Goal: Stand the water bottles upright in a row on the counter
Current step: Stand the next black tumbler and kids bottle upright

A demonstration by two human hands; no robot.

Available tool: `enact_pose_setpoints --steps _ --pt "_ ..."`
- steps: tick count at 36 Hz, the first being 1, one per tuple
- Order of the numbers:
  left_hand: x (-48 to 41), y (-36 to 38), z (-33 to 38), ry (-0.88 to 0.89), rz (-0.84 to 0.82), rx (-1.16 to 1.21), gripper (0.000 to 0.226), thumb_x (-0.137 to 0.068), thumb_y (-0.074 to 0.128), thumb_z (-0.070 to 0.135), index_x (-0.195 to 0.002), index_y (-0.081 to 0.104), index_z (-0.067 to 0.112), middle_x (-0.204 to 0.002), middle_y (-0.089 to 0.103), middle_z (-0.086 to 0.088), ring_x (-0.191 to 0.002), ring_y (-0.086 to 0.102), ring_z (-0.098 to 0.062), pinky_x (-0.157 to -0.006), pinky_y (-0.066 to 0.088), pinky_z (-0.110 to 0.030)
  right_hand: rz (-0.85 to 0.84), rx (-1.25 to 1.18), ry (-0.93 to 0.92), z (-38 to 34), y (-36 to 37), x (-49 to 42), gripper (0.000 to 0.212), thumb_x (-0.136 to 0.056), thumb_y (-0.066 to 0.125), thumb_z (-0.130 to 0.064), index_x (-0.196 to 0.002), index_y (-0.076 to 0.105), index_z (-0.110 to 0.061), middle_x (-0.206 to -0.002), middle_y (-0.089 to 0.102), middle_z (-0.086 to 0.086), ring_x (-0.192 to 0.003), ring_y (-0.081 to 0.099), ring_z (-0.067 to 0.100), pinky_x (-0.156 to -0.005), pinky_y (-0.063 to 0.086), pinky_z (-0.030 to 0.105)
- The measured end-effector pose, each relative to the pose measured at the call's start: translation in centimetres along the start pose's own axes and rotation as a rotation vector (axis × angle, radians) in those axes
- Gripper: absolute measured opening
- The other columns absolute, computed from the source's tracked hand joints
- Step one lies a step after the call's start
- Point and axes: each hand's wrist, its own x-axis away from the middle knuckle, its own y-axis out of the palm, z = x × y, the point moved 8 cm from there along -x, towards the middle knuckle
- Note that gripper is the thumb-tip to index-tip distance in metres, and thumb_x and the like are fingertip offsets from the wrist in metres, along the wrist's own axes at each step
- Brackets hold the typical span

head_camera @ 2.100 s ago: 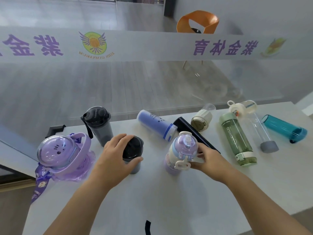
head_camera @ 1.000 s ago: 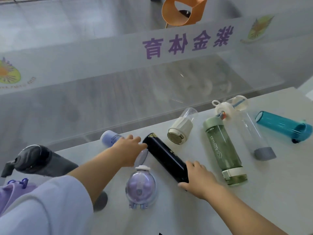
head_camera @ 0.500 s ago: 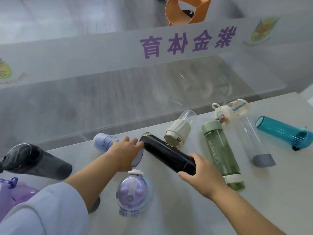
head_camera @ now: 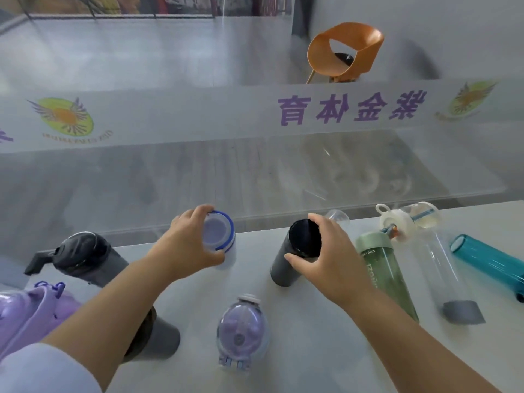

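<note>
Near the counter's (head_camera: 326, 344) far edge, left hand (head_camera: 187, 248) clamps the blue-capped bottle (head_camera: 219, 236), right hand (head_camera: 329, 265) the black bottle (head_camera: 295, 256) (both upright); next, let go and raise the green bottle (head_camera: 387, 276).

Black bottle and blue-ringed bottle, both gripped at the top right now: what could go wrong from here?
1. The right hand grips the black bottle by its top; a tall narrow body may tip on release.
2. The green bottle lies close beside it; a knock could set it rolling.
3. The left hand holds the blue-ringed bottle near the counter's back edge.
</note>
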Motion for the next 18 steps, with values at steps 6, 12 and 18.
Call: enact_pose_setpoints --steps 6,12,18 --pt "0.9 0.7 -1.5 -0.059 -0.046 -0.007 0.087 -0.061 0.073 0.036 -0.135 0.029 0.026 -0.132 0.041 0.000 -0.117 0.038 -0.021 -0.092 0.037 -0.030 -0.037 0.052 -0.092 -1.8 1.2 -0.8 0.073 -0.070 0.079 -0.030 -0.131 0.046 -0.008 -0.126 0.053 0.005 -0.118 0.045 0.019 -0.096 0.023 0.011" --pt "0.8 0.3 -2.2 -0.105 -0.029 0.009 0.086 -0.069 0.071 0.033 -0.141 0.025 0.023 -0.134 0.029 0.000 -0.113 0.042 -0.021 -0.091 0.037 -0.026 -0.073 0.071 -0.154 -2.3 1.5 -1.0 0.075 -0.070 0.079 -0.032 -0.133 0.045 -0.010 -0.127 0.049 0.003 -0.115 0.048 0.017 -0.095 0.028 0.012" --pt "0.7 0.4 -2.4 -0.116 -0.014 -0.029 0.087 -0.075 0.067 0.033 -0.146 0.018 0.022 -0.140 0.028 0.001 -0.124 0.036 -0.022 -0.100 0.036 -0.031 -0.183 0.153 -0.240 -2.7 2.1 -1.5 0.080 -0.077 0.073 -0.035 -0.142 0.032 -0.014 -0.133 0.042 0.003 -0.119 0.046 0.018 -0.094 0.029 0.014"
